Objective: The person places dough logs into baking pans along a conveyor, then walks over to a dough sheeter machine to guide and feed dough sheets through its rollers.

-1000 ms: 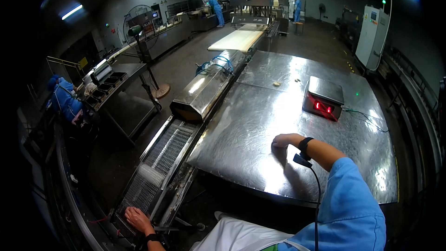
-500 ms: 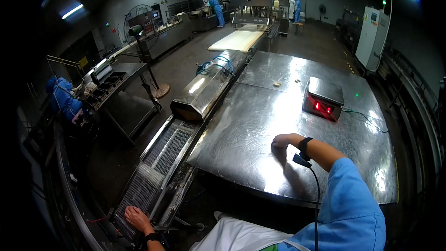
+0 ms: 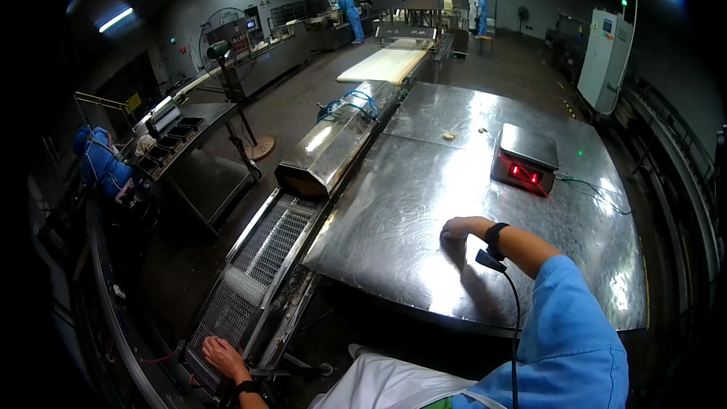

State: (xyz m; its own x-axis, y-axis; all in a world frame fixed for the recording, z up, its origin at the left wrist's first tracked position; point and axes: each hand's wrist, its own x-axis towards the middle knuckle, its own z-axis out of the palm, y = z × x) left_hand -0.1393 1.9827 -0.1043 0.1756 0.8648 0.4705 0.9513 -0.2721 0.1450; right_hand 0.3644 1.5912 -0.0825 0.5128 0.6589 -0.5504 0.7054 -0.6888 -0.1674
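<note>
My left hand [image 3: 222, 356] rests on the lower end of a metal mesh conveyor [image 3: 254, 269], its fingers spread a little and holding nothing. On the steel table [image 3: 394, 197] lies my right hand [image 3: 457, 229], fingers curled down against the top; whether anything is under them is hidden. A black wristband [image 3: 496, 236] is on the right wrist, and a dark plug-like piece on a black cable [image 3: 491, 260] hangs beside it. Beyond that hand stands a scale [image 3: 528, 155] with a red lit display. Two small pale lumps [image 3: 449, 136] lie behind it to the left.
A steel housing [image 3: 333, 140] with blue hoses covers the conveyor's upper part, with a pale belt [image 3: 386, 66] beyond. At the left, a person in blue [image 3: 106, 163] is beside a table with dark trays [image 3: 174, 135]. Two more people [image 3: 350, 15] stand far back. A cabinet [image 3: 604, 60] stands right.
The co-worker at the left has shifted posture and moved an arm. The view has moved very slightly; both my hands stay in the same places.
</note>
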